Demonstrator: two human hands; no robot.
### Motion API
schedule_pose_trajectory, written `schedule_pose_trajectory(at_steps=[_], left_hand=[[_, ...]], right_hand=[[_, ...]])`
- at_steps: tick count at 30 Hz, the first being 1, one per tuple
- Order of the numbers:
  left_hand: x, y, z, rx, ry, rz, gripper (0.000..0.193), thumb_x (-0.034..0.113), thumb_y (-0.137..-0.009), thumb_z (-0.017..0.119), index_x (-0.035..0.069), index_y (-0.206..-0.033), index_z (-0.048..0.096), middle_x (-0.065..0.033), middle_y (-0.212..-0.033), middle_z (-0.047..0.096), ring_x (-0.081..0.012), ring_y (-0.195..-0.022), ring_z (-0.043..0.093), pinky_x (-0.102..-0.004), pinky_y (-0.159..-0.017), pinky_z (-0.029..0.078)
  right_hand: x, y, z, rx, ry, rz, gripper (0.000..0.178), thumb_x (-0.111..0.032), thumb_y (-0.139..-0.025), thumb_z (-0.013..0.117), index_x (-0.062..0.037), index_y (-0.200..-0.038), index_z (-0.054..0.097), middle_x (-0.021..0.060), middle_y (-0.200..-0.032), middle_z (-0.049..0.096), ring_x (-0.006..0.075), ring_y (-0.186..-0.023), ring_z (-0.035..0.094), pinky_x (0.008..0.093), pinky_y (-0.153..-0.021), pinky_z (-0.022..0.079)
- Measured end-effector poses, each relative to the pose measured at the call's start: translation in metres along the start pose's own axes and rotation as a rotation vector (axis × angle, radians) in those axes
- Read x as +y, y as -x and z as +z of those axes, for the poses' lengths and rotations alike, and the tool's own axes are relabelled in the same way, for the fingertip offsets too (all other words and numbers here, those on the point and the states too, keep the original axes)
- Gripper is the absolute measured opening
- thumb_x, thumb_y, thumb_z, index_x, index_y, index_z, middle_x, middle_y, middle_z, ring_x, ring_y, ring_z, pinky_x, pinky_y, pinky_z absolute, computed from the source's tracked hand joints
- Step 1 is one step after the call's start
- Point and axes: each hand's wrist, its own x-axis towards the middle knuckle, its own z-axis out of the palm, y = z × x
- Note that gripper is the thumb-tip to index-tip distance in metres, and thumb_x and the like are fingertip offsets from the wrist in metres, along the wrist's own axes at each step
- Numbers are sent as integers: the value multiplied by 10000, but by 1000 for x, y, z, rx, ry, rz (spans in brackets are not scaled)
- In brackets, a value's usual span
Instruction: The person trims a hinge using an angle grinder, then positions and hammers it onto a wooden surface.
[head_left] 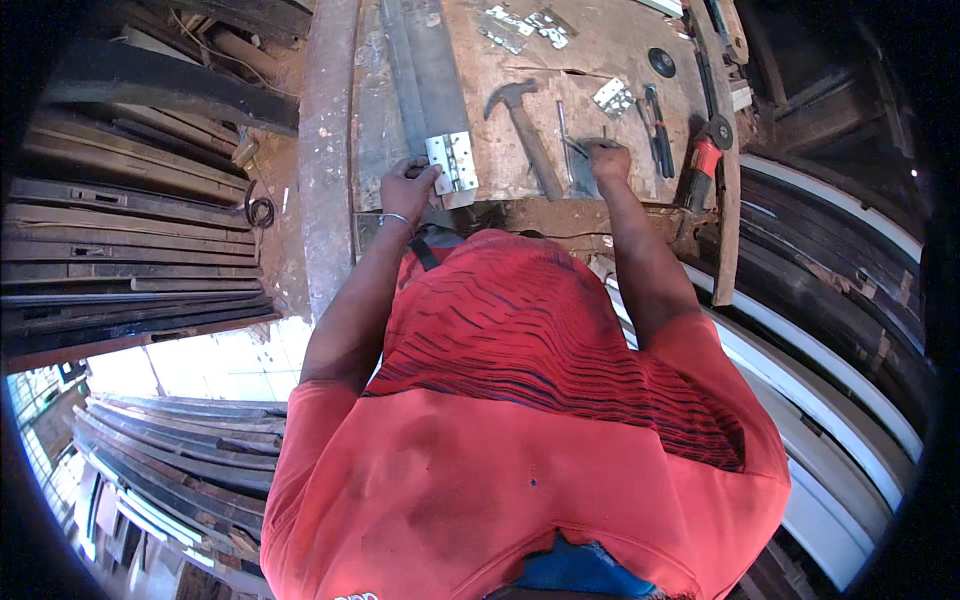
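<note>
A silver butt hinge (452, 163) lies spread at the near end of a long grey board (425, 70). My left hand (408, 188) is closed at the hinge's left edge, thumb against it. To the right, my right hand (608, 160) is closed over the bench on a thin dark rod, whose exact kind I cannot make out. A claw hammer (530, 140) with a wooden handle lies between my hands. Beside it is a slim metal rod-like tool (562, 125), just left of my right hand.
On the wooden workbench (620, 40) lie more hinges (527, 28), another hinge (612, 97), a black disc (662, 62) and dark-handled pliers (660, 135). A red angle grinder (703, 165) rests at the right edge. Stacked timber (130, 235) stands at the left.
</note>
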Motion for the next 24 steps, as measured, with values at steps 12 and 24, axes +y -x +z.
schedule_pose_trajectory(at_steps=[12,24], left_hand=[[18,2,-8,93,120,139,303,184,-881,738,-34,-1089,698,-117,-937,736,-148,-822,688,-284,-733,555],[92,32,13,-121,288,256,287,235,-969,657,-25,-1082,700,-42,-910,706,-102,-789,639,-269,-695,515]], right_hand=[[-26,-57,46,-70,263,-341,365,-406,-887,703,-63,-1000,757,155,-887,728,245,-836,696,333,-776,530],[-193,120,-5,-588,-174,-801,367,-356,-947,665,-45,-1136,710,180,-1013,723,301,-932,701,365,-850,532]])
